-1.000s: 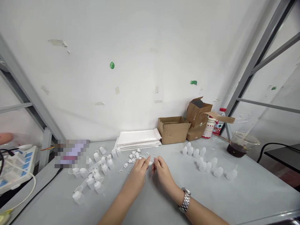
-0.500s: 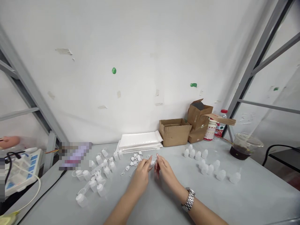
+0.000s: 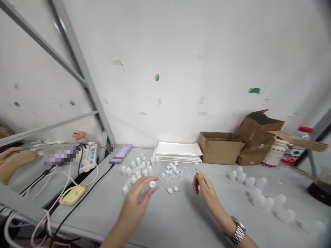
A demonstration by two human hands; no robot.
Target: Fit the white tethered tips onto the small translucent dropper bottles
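My left hand point(image 3: 136, 199) grips a small translucent plastic bottle point(image 3: 152, 184) between thumb and fingers, its round end turned toward me. To the right, my right hand point(image 3: 207, 193) hovers over the table with loosely bent fingers parted and nothing visible in them. Between the hands lie two small white caps point(image 3: 169, 190). A pile of white caps with thin straps point(image 3: 172, 169) sits just behind. Several white capped squeeze bottles point(image 3: 138, 168) stand behind my left hand, which partly hides them. Several translucent bottles point(image 3: 250, 182) stand at the right, blurred near the edge.
White padded envelopes point(image 3: 179, 150) are stacked against the wall beside an open cardboard box point(image 3: 221, 150) and a brown paper bag point(image 3: 254, 141). A drink cup point(image 3: 322, 189) stands far right. On the left are cables, a power strip point(image 3: 89, 158) and another person's hand point(image 3: 19, 160).
My hands were together at the middle over a small white piece; they have separated. The left has moved left with the bottle, the right is away from it. The view has swung left.
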